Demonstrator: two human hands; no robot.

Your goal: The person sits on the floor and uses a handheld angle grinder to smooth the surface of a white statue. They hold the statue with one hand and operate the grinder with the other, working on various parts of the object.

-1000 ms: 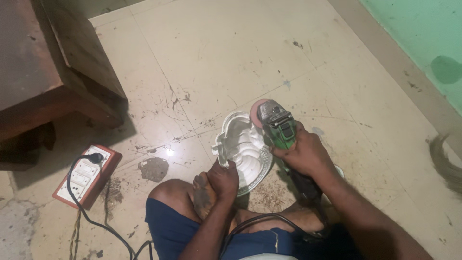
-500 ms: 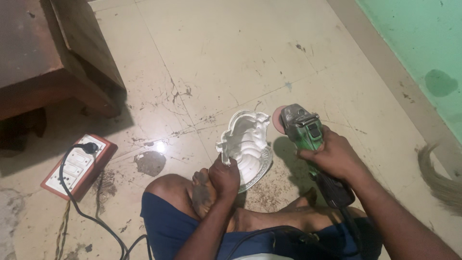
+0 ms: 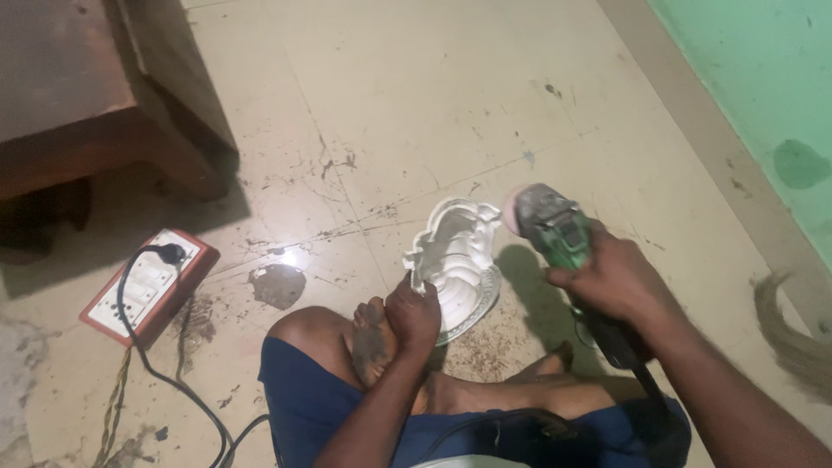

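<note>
I sit on the floor with bent legs. My left hand (image 3: 414, 314) grips the near edge of a white carved shell-shaped casting (image 3: 459, 260), holding it tilted up off the tiled floor beside my foot. My right hand (image 3: 611, 282) is closed around the body of a green and grey angle grinder (image 3: 555, 227). Its pinkish disc (image 3: 513, 208) sits at the casting's upper right rim. The grinder's black cord runs back under my right arm.
A red-edged white extension socket box (image 3: 147, 284) with a black plug and cable lies at left. A dark wooden furniture piece (image 3: 78, 95) stands at top left. A green wall (image 3: 763, 95) runs along the right, with broom bristles (image 3: 793, 334) by it.
The grinder and my right hand have moved right and slightly up along the casting's rim. The casting has shifted right with my left hand, and the view has shifted.
</note>
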